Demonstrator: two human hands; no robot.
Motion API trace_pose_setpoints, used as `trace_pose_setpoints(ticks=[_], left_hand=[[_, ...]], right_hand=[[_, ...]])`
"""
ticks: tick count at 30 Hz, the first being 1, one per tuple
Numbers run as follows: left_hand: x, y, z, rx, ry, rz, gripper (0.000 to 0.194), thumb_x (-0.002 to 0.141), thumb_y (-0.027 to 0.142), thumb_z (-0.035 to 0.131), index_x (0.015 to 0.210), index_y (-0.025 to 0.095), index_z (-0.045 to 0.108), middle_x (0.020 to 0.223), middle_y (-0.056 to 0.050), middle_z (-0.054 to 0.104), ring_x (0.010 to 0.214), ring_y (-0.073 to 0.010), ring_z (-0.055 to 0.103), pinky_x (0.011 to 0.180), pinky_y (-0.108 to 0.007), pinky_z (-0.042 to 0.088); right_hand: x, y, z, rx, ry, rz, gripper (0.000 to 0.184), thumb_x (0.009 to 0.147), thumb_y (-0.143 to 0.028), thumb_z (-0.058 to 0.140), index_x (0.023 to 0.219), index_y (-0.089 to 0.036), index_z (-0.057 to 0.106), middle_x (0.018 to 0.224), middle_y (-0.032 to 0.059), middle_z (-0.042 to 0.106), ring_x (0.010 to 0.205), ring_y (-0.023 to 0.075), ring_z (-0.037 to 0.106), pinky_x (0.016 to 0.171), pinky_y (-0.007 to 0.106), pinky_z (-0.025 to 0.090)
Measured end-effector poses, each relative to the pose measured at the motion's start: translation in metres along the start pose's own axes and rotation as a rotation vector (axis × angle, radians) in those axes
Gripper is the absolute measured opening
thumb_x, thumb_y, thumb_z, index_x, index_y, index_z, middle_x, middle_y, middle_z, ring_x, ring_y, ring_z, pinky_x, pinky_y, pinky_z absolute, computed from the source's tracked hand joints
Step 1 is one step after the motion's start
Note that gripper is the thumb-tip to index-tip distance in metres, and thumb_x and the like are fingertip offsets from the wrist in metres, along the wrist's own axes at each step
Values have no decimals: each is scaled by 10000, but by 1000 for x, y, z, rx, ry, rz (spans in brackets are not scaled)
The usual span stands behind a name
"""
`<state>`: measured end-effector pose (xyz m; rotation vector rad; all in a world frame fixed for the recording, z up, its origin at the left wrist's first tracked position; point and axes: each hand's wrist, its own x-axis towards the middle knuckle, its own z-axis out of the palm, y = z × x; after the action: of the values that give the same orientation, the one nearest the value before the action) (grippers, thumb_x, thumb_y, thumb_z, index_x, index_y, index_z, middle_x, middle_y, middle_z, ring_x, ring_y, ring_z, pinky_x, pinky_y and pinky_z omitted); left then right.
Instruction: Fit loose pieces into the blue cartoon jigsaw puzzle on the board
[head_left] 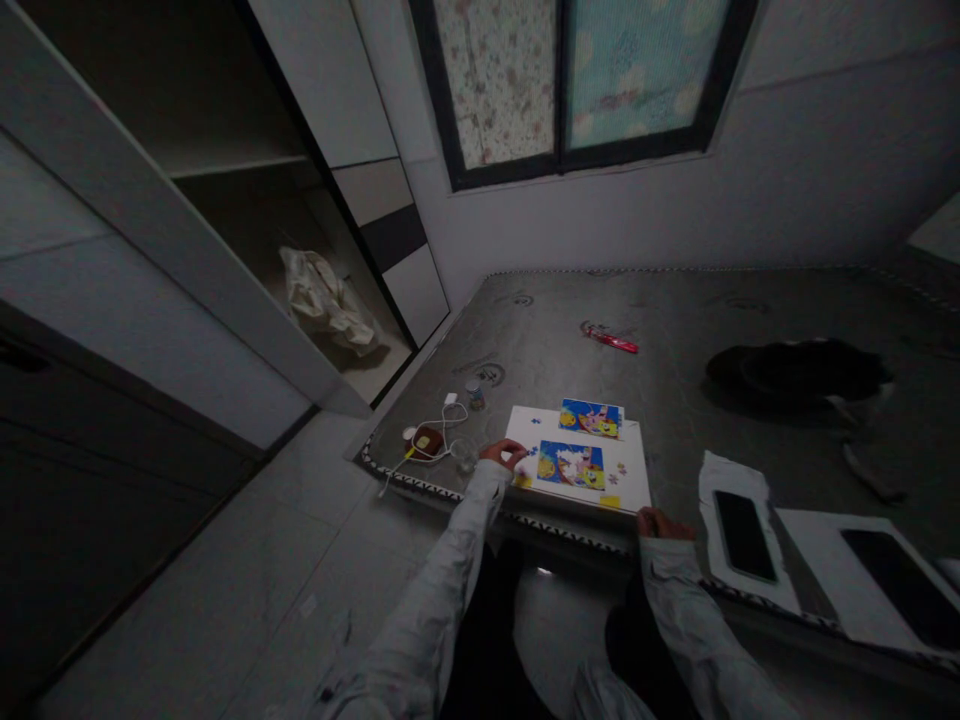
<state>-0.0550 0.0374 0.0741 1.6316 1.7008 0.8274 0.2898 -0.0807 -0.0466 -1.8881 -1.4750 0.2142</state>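
My left hand (504,455) is at the left edge of a white board (634,465), thumb and fingers bent together. Small blue puzzle pieces (533,452) lie right by its fingertips; whether one is pinched is too small to make out. To its right, a partly assembled cartoon jigsaw puzzle (551,467) shows a pale gap in its middle. Behind the puzzle lies a matching picture card (581,415). More loose pieces (619,472) are scattered on the board's right side. My right hand (664,523) is curled by the board's front right corner, its fingertips partly hidden.
The board lies on a grey-covered bed (540,330). Left are a clear glass (465,456), a small jar (475,394), a brown box (424,443) and a white cable (442,420). Phones (745,535) rest right; a red tool (615,342) and dark cap (795,372) lie farther back.
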Motion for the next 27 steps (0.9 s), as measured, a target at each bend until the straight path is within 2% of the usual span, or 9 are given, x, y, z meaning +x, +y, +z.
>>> trace_pose_setpoints(ticks=[4,7,10,12,15,18,22,24,27], left_hand=[[-24,21,-5,-98,17,-11,137,838,299,756,910,193,804,913,-32,814,886,-183,748,772,-251,587],[-41,40,-14,-215,-49,-38,211,830,349,765,949,183,817,947,-50,820,755,-165,741,621,-228,577],[-59,59,-27,-282,-133,-44,318,839,426,748,1031,183,824,1011,-69,819,655,-153,719,489,-216,531],[-71,73,-35,-289,-140,-14,321,840,423,747,1029,177,832,1003,-80,821,714,-173,740,520,-218,547],[-86,95,-49,-271,-136,54,258,843,374,748,984,181,844,971,-80,828,885,-215,765,653,-237,593],[-98,112,-60,-260,-184,117,246,851,371,738,995,202,843,991,-65,830,967,-231,765,740,-264,608],[-107,119,-65,-253,-204,166,230,851,360,739,982,202,844,991,-63,830,931,-219,770,804,-279,601],[-112,116,-61,-232,-218,189,215,832,327,762,995,209,839,961,-53,832,897,-203,770,825,-271,590],[-121,104,-49,-144,-248,161,273,777,266,810,1045,215,815,865,-25,824,820,-181,761,791,-253,578]], right_hand=[[0,-30,-1,48,13,9,747,850,-831,273,743,-240,716,691,125,765,598,262,668,768,456,396],[1,-76,-8,163,-26,-51,699,841,-817,371,762,-226,737,717,85,775,642,238,683,806,431,396],[4,-131,-27,249,-13,-119,528,890,-694,496,830,-242,761,794,54,791,738,220,702,868,410,400],[8,-162,-42,320,-18,-145,416,899,-616,569,896,-254,776,796,31,784,737,201,699,870,388,434],[15,-192,-64,472,-113,-147,370,906,-573,592,975,-265,784,800,22,785,715,195,701,726,335,496],[19,-209,-80,566,-195,-143,362,863,-589,647,972,-276,793,831,32,801,788,227,735,636,308,526],[9,-221,-89,646,-200,-116,347,821,-566,704,979,-270,794,899,47,805,804,233,744,678,328,582],[0,-218,-86,680,-211,-93,330,810,-547,710,977,-273,788,872,41,799,782,223,741,707,338,598],[-14,-200,-69,707,-286,-74,295,770,-530,725,883,-263,776,823,45,790,710,210,729,671,333,595]])
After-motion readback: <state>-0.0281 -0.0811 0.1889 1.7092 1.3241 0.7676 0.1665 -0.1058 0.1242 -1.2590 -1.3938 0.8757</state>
